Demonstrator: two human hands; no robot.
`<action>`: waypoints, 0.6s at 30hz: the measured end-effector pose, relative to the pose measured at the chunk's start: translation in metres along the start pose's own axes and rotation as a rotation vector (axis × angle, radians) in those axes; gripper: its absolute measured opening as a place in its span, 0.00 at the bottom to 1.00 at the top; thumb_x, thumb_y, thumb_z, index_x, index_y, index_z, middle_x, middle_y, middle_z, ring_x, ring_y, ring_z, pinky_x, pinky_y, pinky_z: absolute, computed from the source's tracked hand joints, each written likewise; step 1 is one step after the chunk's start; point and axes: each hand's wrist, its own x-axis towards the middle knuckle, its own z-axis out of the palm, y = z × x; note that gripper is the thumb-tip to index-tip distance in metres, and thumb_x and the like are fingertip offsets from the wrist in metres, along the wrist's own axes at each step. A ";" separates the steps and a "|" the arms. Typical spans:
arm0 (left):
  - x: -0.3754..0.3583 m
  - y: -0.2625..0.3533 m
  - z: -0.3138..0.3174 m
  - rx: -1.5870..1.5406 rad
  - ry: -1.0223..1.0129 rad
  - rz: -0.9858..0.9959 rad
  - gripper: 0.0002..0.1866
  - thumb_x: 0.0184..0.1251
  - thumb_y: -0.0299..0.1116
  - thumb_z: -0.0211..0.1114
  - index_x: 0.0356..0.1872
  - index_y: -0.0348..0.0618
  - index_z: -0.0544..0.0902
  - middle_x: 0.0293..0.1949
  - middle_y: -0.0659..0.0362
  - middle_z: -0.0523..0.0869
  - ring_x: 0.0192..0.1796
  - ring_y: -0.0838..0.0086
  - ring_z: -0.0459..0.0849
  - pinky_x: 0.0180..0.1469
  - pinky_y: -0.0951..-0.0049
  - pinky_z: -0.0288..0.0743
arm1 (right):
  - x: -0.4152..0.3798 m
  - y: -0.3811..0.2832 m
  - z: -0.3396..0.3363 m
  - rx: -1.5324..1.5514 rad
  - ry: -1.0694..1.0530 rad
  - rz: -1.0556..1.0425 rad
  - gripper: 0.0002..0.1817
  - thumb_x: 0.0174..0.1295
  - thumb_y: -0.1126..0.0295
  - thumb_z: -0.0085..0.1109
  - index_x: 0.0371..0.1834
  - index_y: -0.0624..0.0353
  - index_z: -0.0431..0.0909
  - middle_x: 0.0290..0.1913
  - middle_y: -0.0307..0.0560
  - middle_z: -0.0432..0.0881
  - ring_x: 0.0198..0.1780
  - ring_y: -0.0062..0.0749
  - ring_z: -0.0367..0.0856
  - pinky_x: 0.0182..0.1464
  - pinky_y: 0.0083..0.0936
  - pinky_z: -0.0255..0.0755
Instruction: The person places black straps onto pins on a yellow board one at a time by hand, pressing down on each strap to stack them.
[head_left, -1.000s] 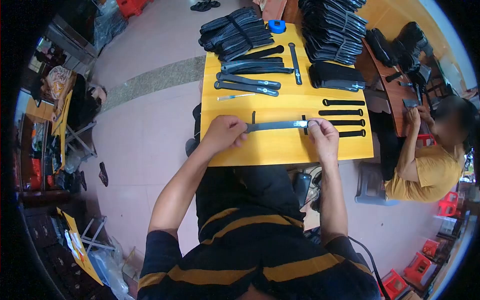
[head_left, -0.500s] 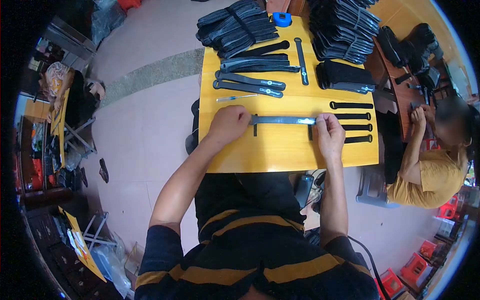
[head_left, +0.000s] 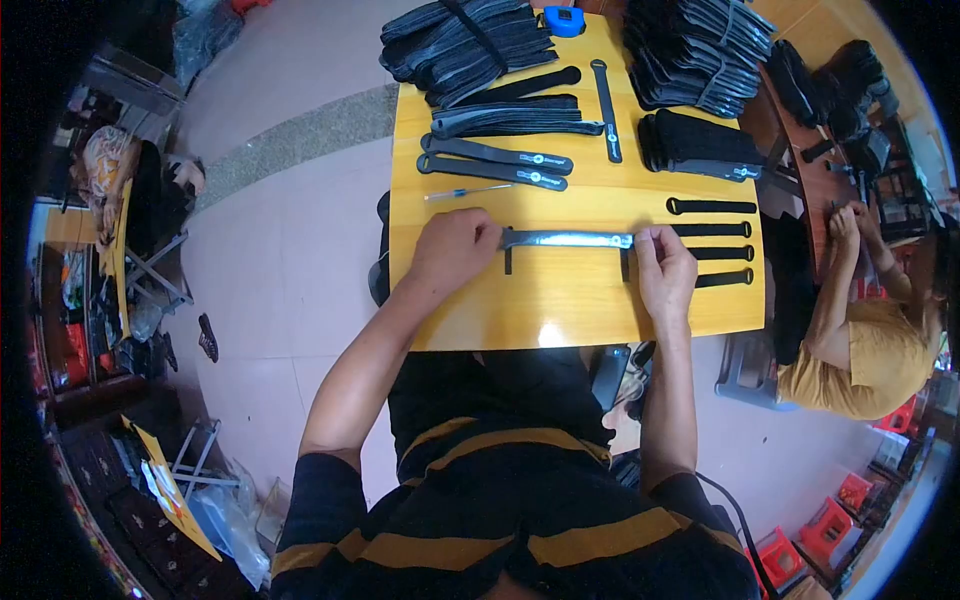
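Note:
Between my two hands a dark grey strap (head_left: 570,239) with a white printed logo is stretched level, low over the yellow table. My left hand (head_left: 455,250) is closed on its left end, and my right hand (head_left: 667,270) pinches the end near the logo. Two short black marks or strips show on the tabletop beneath the strap's ends. Right of my right hand lie several black straps (head_left: 712,206) with looped ends, in a row. Beyond my left hand are a thin pen-like tool (head_left: 466,191) and two printed straps (head_left: 500,174).
Bundled black straps (head_left: 460,45) and a tall strap stack (head_left: 695,55) fill the table's (head_left: 600,325) far side. A blue tape measure (head_left: 564,21) sits at the far edge. A co-worker in a yellow shirt (head_left: 850,360) sits at the right; another person is far left.
Both hands keep hold of the strap in nearly the same place. The view has shifted slightly, and the strap's surface now catches more light. The co-worker's hands on the right have moved.

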 end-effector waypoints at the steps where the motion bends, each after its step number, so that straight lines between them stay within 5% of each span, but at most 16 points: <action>1: 0.000 0.000 0.000 -0.002 0.005 0.006 0.14 0.72 0.38 0.63 0.33 0.38 0.88 0.32 0.48 0.90 0.36 0.50 0.89 0.44 0.54 0.82 | 0.000 0.000 0.000 0.008 0.005 -0.006 0.12 0.75 0.63 0.62 0.41 0.62 0.85 0.28 0.49 0.86 0.29 0.32 0.84 0.37 0.30 0.77; 18: -0.003 0.002 0.001 0.001 0.050 0.002 0.12 0.71 0.37 0.67 0.33 0.38 0.86 0.29 0.49 0.89 0.33 0.55 0.88 0.39 0.58 0.81 | -0.002 -0.005 0.005 -0.101 0.052 -0.088 0.11 0.73 0.64 0.62 0.40 0.60 0.85 0.33 0.54 0.86 0.33 0.49 0.86 0.38 0.39 0.79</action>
